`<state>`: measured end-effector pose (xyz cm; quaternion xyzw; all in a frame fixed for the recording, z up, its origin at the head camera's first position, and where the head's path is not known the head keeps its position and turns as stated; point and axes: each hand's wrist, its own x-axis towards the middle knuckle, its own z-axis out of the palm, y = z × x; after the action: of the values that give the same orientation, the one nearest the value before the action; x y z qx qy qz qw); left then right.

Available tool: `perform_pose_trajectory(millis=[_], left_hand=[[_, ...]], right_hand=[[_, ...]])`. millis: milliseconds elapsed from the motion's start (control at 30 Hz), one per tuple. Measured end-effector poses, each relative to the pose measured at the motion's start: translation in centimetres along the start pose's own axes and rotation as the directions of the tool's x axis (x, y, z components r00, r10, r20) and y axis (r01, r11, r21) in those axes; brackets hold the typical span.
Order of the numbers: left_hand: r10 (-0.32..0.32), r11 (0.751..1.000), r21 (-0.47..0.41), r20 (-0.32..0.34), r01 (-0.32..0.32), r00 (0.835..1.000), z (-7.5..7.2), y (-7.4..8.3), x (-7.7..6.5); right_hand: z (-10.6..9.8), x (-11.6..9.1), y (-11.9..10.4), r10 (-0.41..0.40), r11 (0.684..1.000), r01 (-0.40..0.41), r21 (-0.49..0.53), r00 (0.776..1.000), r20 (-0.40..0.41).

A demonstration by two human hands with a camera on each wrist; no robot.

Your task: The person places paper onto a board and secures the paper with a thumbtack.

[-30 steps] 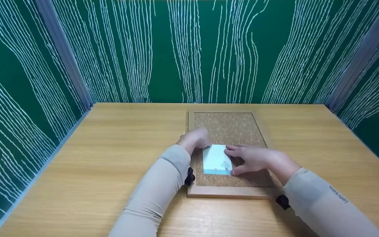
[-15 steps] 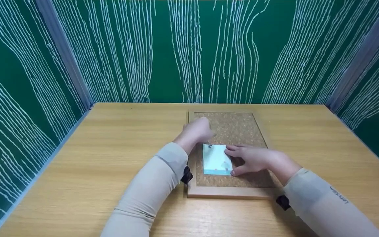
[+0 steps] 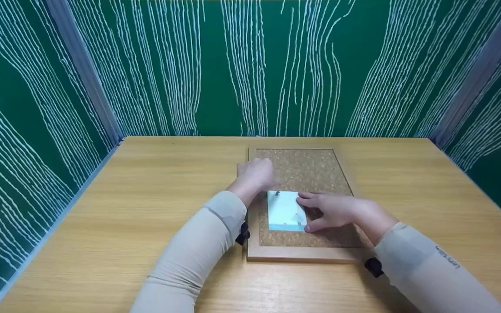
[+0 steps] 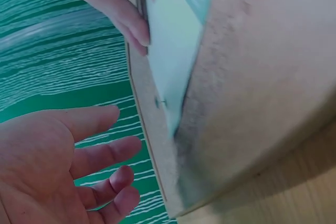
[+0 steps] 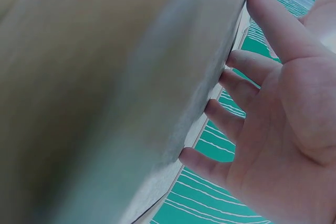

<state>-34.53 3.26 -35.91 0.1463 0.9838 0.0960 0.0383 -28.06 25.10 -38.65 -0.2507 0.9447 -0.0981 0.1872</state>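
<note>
A pale sheet of paper (image 3: 283, 208) with a light-blue strip along its near edge lies on a framed corkboard (image 3: 305, 167). At the sheet's far left corner stands a small push pin (image 4: 161, 102), seen as a dark speck in the head view. My left hand (image 3: 255, 174) hovers over the board's left edge, just beyond that corner. In the left wrist view its fingers are loosely bent and hold nothing. My right hand (image 3: 333, 211) rests on the board, thumb and fingertips along the sheet's right edge. Its fingers (image 5: 223, 121) are spread, tips against the surface.
The corkboard's wooden frame (image 3: 302, 253) lies on a light wooden table (image 3: 168, 182). Green walls (image 3: 211, 87) with white wavy lines rise behind and at both sides of the table.
My left hand has come off the sheet's far left corner and shifted away and slightly left, leaving the push pin in view. The right hand and the sheet stay put.
</note>
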Motion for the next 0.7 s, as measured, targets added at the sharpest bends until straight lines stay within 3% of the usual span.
perform_pose_trajectory(millis=[400,700], left_hand=[[-0.023,0.998,0.057,0.031,0.021,0.999,1.6,-0.3,0.4],[-0.053,0.996,0.07,0.052,0.05,0.997,1.7,-0.1,0.7]], right_hand=[[-0.2,0.0,0.1,0.002,1.0,-0.003,0.016,1.0,0.005],[-0.2,-0.1,0.2,-0.029,1.0,0.029,-0.006,1.0,-0.007]])
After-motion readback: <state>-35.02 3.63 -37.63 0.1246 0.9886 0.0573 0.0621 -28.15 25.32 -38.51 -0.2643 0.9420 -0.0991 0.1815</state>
